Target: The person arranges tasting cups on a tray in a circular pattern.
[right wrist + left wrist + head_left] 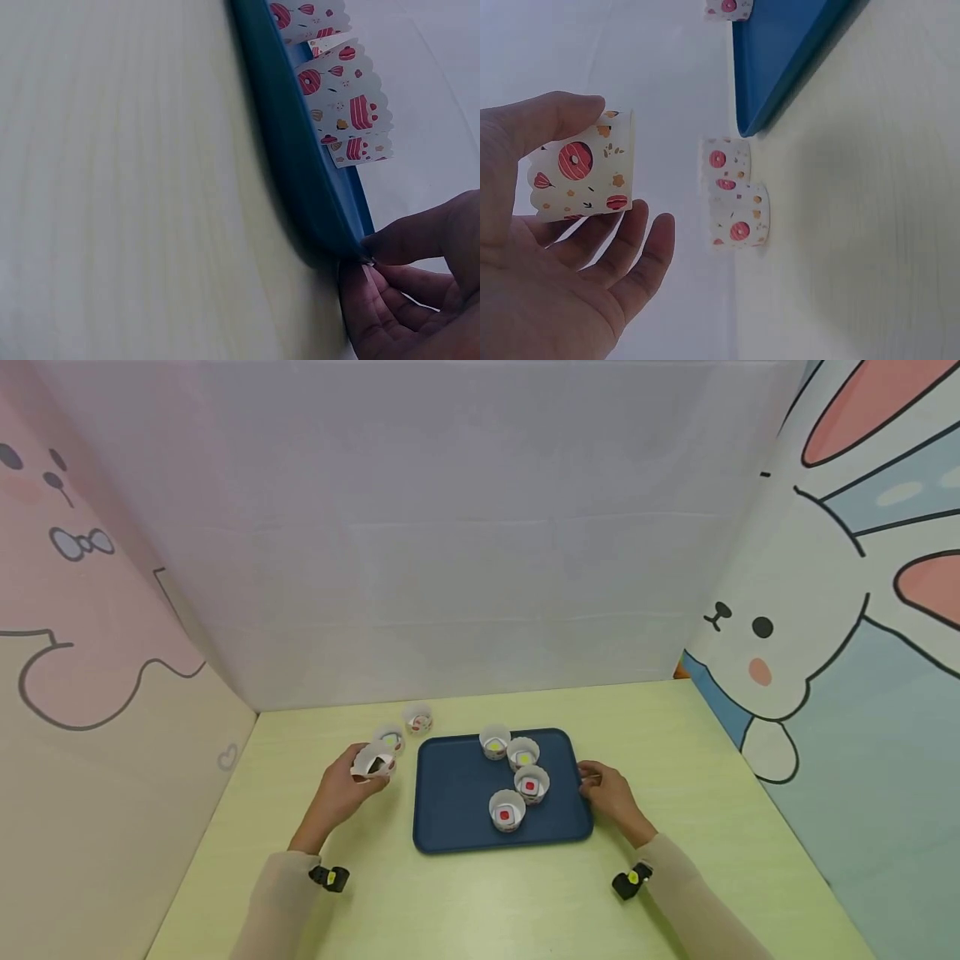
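Note:
To the left of the tray my left hand (339, 791) grips a white paper baking cup (581, 169) between thumb and fingers. Donut prints cover its scalloped side, and a dark piece on white lies inside. Raised above the table, the cup is tilted in the left wrist view. My right hand (611, 795) pinches the right rim of a blue tray (453, 802), thumb on top and fingers beneath. On the tray's right half stand several paper cups, two with yellow pieces (495, 747) and two with red pieces (505, 815).
Two more paper cups stand on the table beyond the left hand: a near cup (389, 739) with a yellow-green piece and a far cup (417, 718). The pale yellow table (480, 902) is bounded by a white back wall (465, 568) and printed side panels.

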`<action>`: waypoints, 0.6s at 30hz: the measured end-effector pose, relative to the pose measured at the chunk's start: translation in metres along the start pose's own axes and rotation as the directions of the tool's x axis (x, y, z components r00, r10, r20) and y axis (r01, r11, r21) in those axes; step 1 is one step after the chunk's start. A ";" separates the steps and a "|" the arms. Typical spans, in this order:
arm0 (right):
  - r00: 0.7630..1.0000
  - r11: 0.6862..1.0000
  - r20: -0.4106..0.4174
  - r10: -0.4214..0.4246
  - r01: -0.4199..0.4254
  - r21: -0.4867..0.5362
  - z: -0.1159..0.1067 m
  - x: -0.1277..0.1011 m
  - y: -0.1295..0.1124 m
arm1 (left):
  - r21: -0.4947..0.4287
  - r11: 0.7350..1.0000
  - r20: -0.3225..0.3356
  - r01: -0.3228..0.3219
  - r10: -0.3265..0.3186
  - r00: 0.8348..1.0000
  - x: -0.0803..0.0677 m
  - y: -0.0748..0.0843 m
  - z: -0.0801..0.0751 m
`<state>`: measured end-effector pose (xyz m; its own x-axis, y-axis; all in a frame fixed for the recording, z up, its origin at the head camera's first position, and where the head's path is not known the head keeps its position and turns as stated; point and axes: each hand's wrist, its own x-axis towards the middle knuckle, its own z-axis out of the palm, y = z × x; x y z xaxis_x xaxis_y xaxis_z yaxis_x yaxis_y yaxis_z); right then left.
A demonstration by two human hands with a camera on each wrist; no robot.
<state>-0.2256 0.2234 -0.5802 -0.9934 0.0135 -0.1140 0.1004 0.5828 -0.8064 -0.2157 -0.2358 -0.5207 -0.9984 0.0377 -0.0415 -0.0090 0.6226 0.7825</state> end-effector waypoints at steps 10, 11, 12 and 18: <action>1.000 1.000 0.001 -0.006 0.006 -0.002 -0.002 -0.003 -0.004 | -0.003 0.998 0.065 -0.060 0.060 0.996 -0.006 0.017 0.025; 1.000 1.000 0.000 -0.008 0.008 -0.001 -0.002 -0.003 -0.004 | 0.001 0.998 0.066 -0.070 0.070 0.995 -0.006 0.019 0.028; 1.000 1.000 0.000 -0.010 0.010 0.001 -0.002 -0.003 -0.004 | 0.002 0.997 0.068 -0.080 0.080 0.994 -0.007 0.020 0.031; 1.000 1.000 -0.003 -0.014 0.014 0.006 -0.003 -0.004 -0.004 | -0.003 0.994 0.088 -0.106 0.106 0.990 -0.008 0.026 0.048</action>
<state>-0.2222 0.2238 -0.5747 -0.9949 0.0074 -0.1006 0.0864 0.5779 -0.8116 -0.2048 -0.1822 -0.5293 -0.9850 0.1719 -0.0131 0.0966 0.6129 0.7842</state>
